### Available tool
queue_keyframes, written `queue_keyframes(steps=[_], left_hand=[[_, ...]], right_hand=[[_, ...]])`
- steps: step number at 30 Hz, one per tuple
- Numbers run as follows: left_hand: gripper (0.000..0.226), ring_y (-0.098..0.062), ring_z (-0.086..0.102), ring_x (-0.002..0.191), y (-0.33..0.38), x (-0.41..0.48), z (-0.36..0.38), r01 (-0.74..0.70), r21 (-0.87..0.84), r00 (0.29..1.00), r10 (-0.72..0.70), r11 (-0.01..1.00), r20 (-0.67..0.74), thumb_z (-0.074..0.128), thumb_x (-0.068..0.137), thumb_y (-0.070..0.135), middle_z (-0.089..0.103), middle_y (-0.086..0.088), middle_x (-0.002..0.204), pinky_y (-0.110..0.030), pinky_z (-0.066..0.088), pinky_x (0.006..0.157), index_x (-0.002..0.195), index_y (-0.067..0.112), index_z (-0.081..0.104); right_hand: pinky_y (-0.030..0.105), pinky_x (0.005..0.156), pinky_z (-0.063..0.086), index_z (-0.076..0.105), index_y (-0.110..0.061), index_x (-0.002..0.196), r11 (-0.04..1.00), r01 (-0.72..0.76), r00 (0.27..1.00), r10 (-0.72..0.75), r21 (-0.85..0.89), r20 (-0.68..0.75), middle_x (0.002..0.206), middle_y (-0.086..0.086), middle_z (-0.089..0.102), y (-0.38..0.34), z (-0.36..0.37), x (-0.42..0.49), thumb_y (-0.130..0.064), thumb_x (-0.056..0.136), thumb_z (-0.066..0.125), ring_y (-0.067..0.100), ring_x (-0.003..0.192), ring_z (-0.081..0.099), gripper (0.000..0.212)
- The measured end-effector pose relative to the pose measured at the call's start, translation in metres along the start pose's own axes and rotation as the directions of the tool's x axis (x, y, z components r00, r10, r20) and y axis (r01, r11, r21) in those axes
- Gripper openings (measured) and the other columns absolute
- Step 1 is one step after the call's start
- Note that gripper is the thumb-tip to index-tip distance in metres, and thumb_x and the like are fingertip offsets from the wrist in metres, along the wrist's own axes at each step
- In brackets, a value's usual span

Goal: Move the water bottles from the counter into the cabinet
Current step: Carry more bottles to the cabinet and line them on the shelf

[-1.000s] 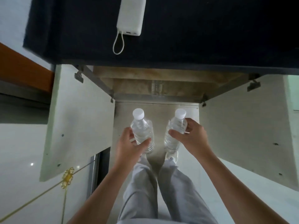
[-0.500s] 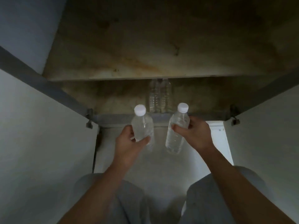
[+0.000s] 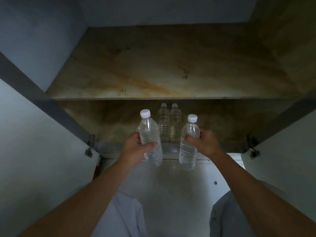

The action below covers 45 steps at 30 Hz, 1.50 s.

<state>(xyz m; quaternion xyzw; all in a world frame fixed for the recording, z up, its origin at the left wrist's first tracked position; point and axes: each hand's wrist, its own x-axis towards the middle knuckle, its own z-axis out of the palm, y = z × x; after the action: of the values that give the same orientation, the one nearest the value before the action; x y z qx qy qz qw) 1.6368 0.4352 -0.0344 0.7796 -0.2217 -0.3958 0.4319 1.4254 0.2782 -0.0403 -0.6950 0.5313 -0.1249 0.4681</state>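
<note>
Left hand [image 3: 135, 147]: you grip a clear white-capped plastic bottle [image 3: 150, 139].
Right hand [image 3: 204, 142]: you grip its twin bottle [image 3: 189, 142].
Cabinet shelf [image 3: 119, 120]: two more bottles [image 3: 169, 124] standing.

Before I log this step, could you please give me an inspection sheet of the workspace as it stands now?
Surface: lower cabinet floor, stained brown, dim; a shelf above it.
Job's things: two stored bottles upright, side by side at the back; left bottle and right bottle held upright in front of the opening, white caps on.
Clutter: nothing seen.
Grippers: left hand wrapped round the left bottle; right hand wrapped round the right bottle.
Cables: nothing seen.
Surroundings: both cabinet doors swung open, left door and right door; pale floor below.
</note>
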Motion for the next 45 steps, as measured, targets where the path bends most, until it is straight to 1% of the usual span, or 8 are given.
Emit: queue_keyframes(steps=[8,12,20,25,31,36,42,45], left_hand=[[0.022,-0.020,0.070,0.083,-0.019,0.070,0.008,0.148,-0.022,0.989,-0.147,0.989,0.012,0.087,0.077,0.015,0.074,-0.004,0.093,-0.027,0.052,0.065,0.091,0.017,0.071],[0.024,-0.024,0.074,0.082,-0.038,0.103,0.015,0.188,-0.055,0.982,-0.189,0.981,-0.006,0.088,0.075,0.019,0.076,-0.009,0.093,-0.033,0.059,0.071,0.091,0.013,0.071],[0.046,-0.027,0.075,0.079,-0.055,0.140,0.030,0.168,-0.038,0.984,-0.170,0.985,-0.058,0.091,0.068,0.030,0.076,-0.014,0.092,-0.037,0.063,0.067,0.101,0.006,0.069],[0.036,-0.030,0.068,0.093,-0.071,0.137,0.027,0.082,0.082,0.996,-0.078,0.993,-0.052,0.087,0.075,0.009,0.071,-0.016,0.105,-0.039,0.055,0.083,0.101,0.013,0.062],[0.086,-0.017,0.073,0.101,-0.099,0.127,0.014,0.022,0.216,0.982,-0.062,0.976,0.180,0.090,0.065,0.021,0.074,0.001,0.117,-0.040,0.060,0.088,0.143,0.026,0.052],[0.041,-0.020,0.070,0.089,-0.084,0.126,0.017,0.029,0.131,0.999,-0.033,0.991,0.034,0.072,0.081,-0.012,0.073,-0.009,0.105,-0.028,0.057,0.071,0.108,0.016,0.060],[0.030,-0.006,0.072,0.074,-0.085,0.119,0.023,-0.026,0.100,1.000,0.025,0.995,0.019,0.075,0.084,-0.004,0.073,-0.008,0.097,-0.020,0.055,0.063,0.106,0.010,0.061],[0.058,-0.005,0.072,0.097,-0.093,0.104,0.030,-0.123,0.201,0.985,0.094,0.972,0.146,0.087,0.075,0.015,0.075,0.010,0.107,-0.025,0.057,0.082,0.127,0.023,0.063]], right_hand=[[0.038,0.081,0.059,0.065,-0.027,0.086,0.988,-0.122,0.990,0.128,0.097,-0.062,0.090,0.001,0.072,0.055,0.020,0.083,-0.037,0.084,0.077,0.021,0.084,0.071,0.016],[0.038,0.076,0.061,0.069,-0.019,0.106,0.980,-0.151,0.985,0.160,0.128,-0.067,0.094,0.000,0.075,0.090,0.035,0.111,-0.064,0.072,0.073,0.021,0.084,0.074,0.057],[0.040,0.091,0.056,0.060,-0.012,0.119,0.990,-0.113,0.992,0.107,0.087,0.072,0.111,-0.002,0.069,0.107,0.049,0.107,-0.038,0.061,0.088,0.022,0.104,0.067,0.070],[0.038,0.085,0.058,0.066,-0.023,0.114,0.999,0.033,0.997,-0.030,0.037,-0.074,0.104,-0.004,0.073,0.122,0.051,0.076,-0.038,0.074,0.083,0.016,0.095,0.069,0.046],[0.043,0.096,0.056,0.061,-0.030,0.122,0.990,0.137,0.988,-0.138,-0.016,-0.066,0.116,-0.008,0.070,0.128,0.055,0.068,-0.032,0.082,0.081,0.016,0.108,0.066,0.045],[0.043,0.094,0.055,0.065,-0.024,0.112,0.988,0.152,0.977,-0.154,-0.025,-0.149,0.110,-0.005,0.071,0.118,0.059,0.083,-0.022,0.087,0.077,0.018,0.103,0.067,0.028],[0.046,0.092,0.055,0.067,-0.012,0.110,0.997,0.073,0.983,-0.078,-0.041,-0.163,0.108,0.009,0.074,0.115,0.051,0.102,-0.021,0.086,0.078,0.030,0.100,0.069,0.028],[0.030,0.089,0.050,0.068,-0.023,0.116,0.994,0.099,0.990,-0.095,0.034,-0.101,0.108,-0.007,0.072,0.114,0.055,0.085,-0.025,0.083,0.081,0.016,0.103,0.067,0.035]])
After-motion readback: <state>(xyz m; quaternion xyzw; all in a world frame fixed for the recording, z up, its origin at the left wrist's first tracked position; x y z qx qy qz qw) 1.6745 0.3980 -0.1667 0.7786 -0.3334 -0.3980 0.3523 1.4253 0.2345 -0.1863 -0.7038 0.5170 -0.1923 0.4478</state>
